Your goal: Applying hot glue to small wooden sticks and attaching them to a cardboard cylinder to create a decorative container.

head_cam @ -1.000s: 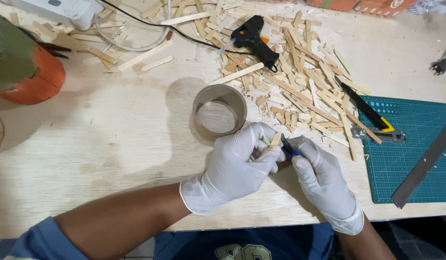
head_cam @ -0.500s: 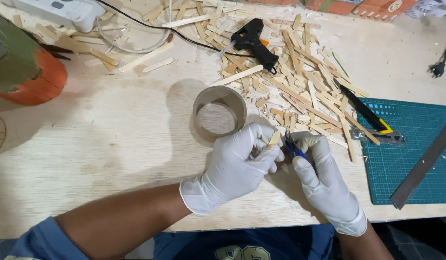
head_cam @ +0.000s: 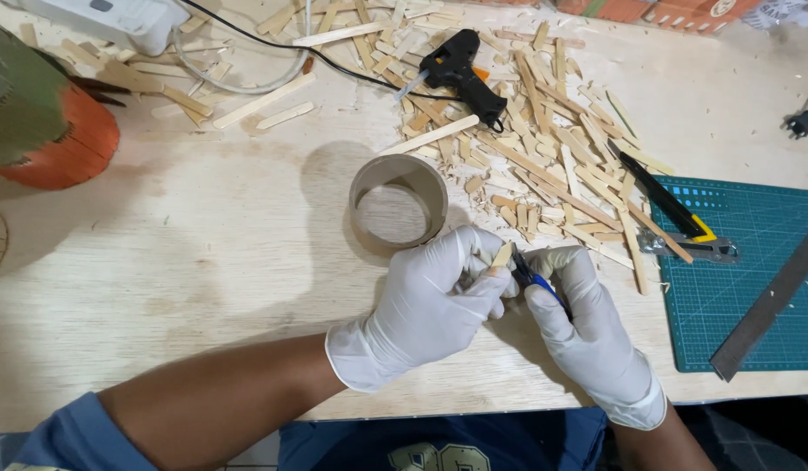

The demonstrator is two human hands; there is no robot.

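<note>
Head cam: low and centre in the frame, your gloved left hand (head_cam: 426,305) was curled shut, pinching a short wooden stick piece (head_cam: 502,255) between thumb and fingertips, its end poking up so the blade could get at it. Your right hand (head_cam: 587,336) was closed around a small blue-handled cutter (head_cam: 535,277), tip right against the stick, both hands just above the tabletop (head_cam: 186,253), looked like for steadiness.

Just above your left hand sat a cardboard ring (head_cam: 398,205), upright and open, with nothing in it but bare table. Upper middle had a big scatter of stick offcuts (head_cam: 544,148) with a black glue gun (head_cam: 461,74) lying on top. At the right edge, a green cutting mat (head_cam: 753,288) held a metal ruler (head_cam: 766,310) and a yellow-black knife (head_cam: 670,205) partly over its corner.
</note>
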